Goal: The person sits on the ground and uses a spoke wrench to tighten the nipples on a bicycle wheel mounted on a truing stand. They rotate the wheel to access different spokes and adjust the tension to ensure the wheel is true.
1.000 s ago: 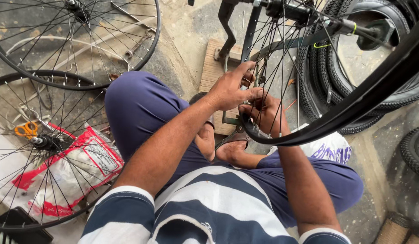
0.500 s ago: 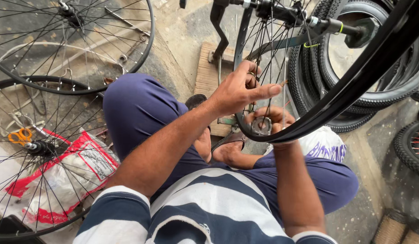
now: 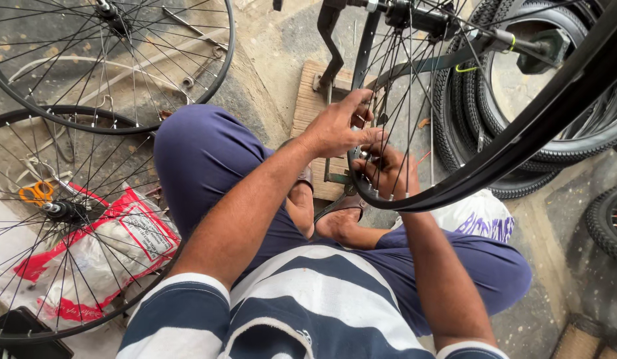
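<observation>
Person is sitting on the floor working on a black bicycle wheel (image 3: 521,143) that's standing upright in a stand (image 3: 332,60) right in front of their knees. Looks like they're somewhere in the middle of the spoke work: lots of spokes are already running from hub to rim, though how many are left to do can't be told from here. Left hand (image 3: 338,126) is curling over the near bit of rim, fingers closed around a spoke. Right hand (image 3: 388,174) is sitting just below, pinching something small and silvery at the rim. Two more spoked wheels (image 3: 89,219) are lying off to the left.
</observation>
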